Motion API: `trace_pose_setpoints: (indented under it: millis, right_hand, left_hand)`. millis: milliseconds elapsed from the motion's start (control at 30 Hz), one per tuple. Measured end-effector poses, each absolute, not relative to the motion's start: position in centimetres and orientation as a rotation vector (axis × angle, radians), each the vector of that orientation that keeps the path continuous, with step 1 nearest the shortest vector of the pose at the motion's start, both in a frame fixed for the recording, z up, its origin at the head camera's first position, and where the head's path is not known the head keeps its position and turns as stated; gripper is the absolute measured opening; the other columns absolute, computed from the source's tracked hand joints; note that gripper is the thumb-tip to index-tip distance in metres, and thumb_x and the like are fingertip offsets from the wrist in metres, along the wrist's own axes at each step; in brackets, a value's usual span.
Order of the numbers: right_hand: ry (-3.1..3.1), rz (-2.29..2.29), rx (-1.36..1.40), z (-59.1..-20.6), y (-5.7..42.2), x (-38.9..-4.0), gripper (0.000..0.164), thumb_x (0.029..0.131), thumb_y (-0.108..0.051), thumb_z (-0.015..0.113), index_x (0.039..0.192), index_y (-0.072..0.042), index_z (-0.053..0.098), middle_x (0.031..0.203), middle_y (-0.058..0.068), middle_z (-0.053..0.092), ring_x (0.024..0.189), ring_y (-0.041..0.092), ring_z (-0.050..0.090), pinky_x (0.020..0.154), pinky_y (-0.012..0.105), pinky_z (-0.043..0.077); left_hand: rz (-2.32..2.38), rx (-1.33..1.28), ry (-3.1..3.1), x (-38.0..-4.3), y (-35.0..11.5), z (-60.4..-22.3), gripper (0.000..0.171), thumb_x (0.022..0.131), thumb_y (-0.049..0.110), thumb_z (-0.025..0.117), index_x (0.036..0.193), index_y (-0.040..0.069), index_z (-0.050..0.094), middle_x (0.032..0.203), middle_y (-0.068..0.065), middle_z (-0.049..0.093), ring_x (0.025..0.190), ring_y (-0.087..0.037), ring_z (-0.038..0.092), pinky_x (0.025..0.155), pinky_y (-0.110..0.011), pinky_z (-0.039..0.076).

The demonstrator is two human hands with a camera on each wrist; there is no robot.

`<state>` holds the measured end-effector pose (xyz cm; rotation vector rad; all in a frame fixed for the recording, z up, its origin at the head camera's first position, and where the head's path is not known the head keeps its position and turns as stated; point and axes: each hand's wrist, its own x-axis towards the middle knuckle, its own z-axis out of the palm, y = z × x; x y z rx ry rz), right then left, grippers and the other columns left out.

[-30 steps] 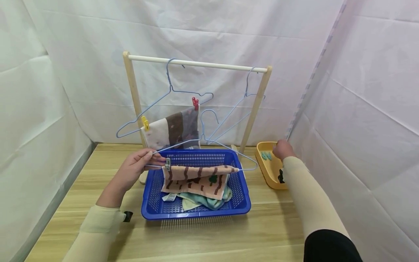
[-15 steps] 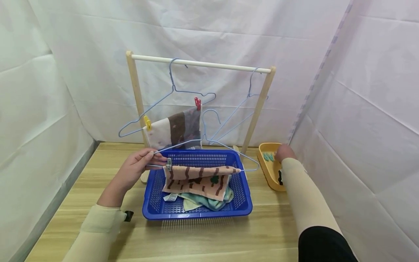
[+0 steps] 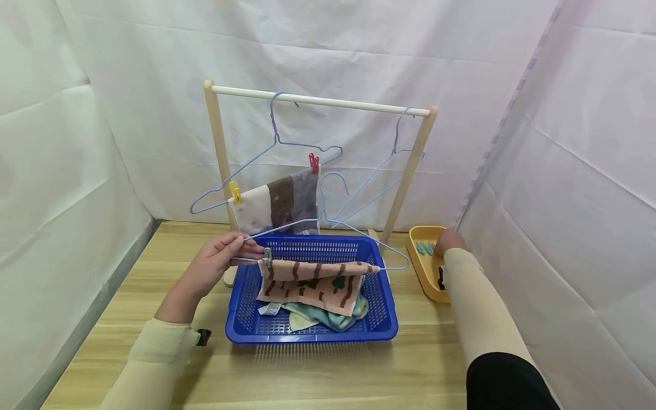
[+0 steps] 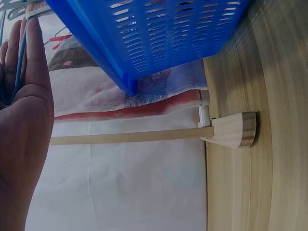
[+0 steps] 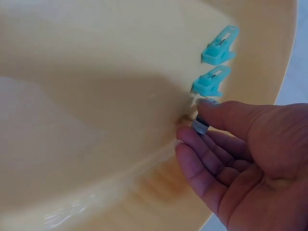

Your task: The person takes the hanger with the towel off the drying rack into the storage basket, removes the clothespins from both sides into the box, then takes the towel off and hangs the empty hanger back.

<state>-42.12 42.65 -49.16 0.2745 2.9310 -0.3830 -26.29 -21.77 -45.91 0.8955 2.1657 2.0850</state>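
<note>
My left hand holds the left end of a blue wire hanger, whose hook points up. A pink towel with brown stripes is draped over the hanger's lower bar, above a blue basket. Near my left fingers, a grey clothespin clips the towel's left corner to the bar. Inside the yellow tray, my right hand pinches another grey clothespin between thumb and fingers. Two teal clothespins lie just beyond it in the right wrist view.
A wooden rack with a white rod stands behind the basket. From it hang a hanger with a striped towel, clipped by yellow and red clothespins, and another blue hanger. A teal cloth lies in the basket.
The whole scene shifts slightly rightward in the head view. My left hand keeps its hold on the hanger, and my right hand stays in the tray with little visible movement.
</note>
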Motion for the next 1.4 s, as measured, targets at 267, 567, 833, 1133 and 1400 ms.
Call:
trace_pose_setpoints:
  millis: [267, 567, 833, 1133, 1400]
  right_hand:
    - [2.91, -0.374, 0.24, -49.5, 42.5, -42.4, 0.01, 0.091, 0.0, 0.073, 0.085, 0.007, 0.072, 0.1, 0.028, 0.071, 0.087, 0.039, 0.062, 0.077, 0.047, 0.058]
    - [2.923, -0.358, 0.226, -50.0, 42.8, -42.9, 0.014, 0.089, -0.003, 0.076, 0.078, 0.005, 0.072, 0.09, 0.023, 0.073, 0.085, 0.039, 0.065, 0.081, 0.05, 0.059]
    - [2.926, -0.398, 0.2, -49.9, 43.1, -42.5, 0.012, 0.087, -0.002, 0.077, 0.077, 0.003, 0.072, 0.091, 0.024, 0.072, 0.084, 0.039, 0.065, 0.075, 0.046, 0.06]
    - [2.927, -0.521, 0.138, -45.2, 41.0, -40.4, 0.021, 0.102, -0.004, 0.066, 0.085, 0.007, 0.07, 0.08, 0.02, 0.072, 0.067, 0.029, 0.068, 0.063, 0.038, 0.056]
    - [2.921, -0.613, 0.089, -42.4, 39.3, -39.8, 0.038, 0.109, -0.021, 0.069, 0.082, 0.005, 0.067, 0.091, 0.025, 0.077, 0.088, 0.038, 0.079, 0.083, 0.047, 0.062]
  left_hand:
    - [2.077, 0.895, 2.169, -26.4, -21.8, -46.0, 0.04, 0.123, 0.016, 0.038, 0.129, -0.016, 0.061, 0.124, -0.01, 0.08, 0.114, -0.019, 0.079, 0.094, -0.038, 0.067]
    - [2.082, 0.896, 2.173, -26.4, -21.7, -46.0, 0.039, 0.123, 0.015, 0.037, 0.128, -0.016, 0.06, 0.123, -0.009, 0.081, 0.113, -0.019, 0.079, 0.094, -0.037, 0.067]
    - [2.07, 0.883, 2.199, -26.5, -21.7, -46.0, 0.038, 0.123, 0.016, 0.037, 0.128, -0.012, 0.063, 0.123, -0.008, 0.081, 0.114, -0.019, 0.079, 0.095, -0.037, 0.067]
    - [2.077, 0.889, 2.183, -26.5, -21.7, -45.9, 0.04, 0.123, 0.017, 0.038, 0.128, -0.015, 0.062, 0.123, -0.009, 0.081, 0.113, -0.018, 0.079, 0.094, -0.036, 0.067]
    - [2.085, 0.906, 2.166, -26.4, -21.6, -45.7, 0.039, 0.123, 0.016, 0.038, 0.128, -0.016, 0.061, 0.123, -0.006, 0.081, 0.113, -0.018, 0.079, 0.094, -0.036, 0.067]
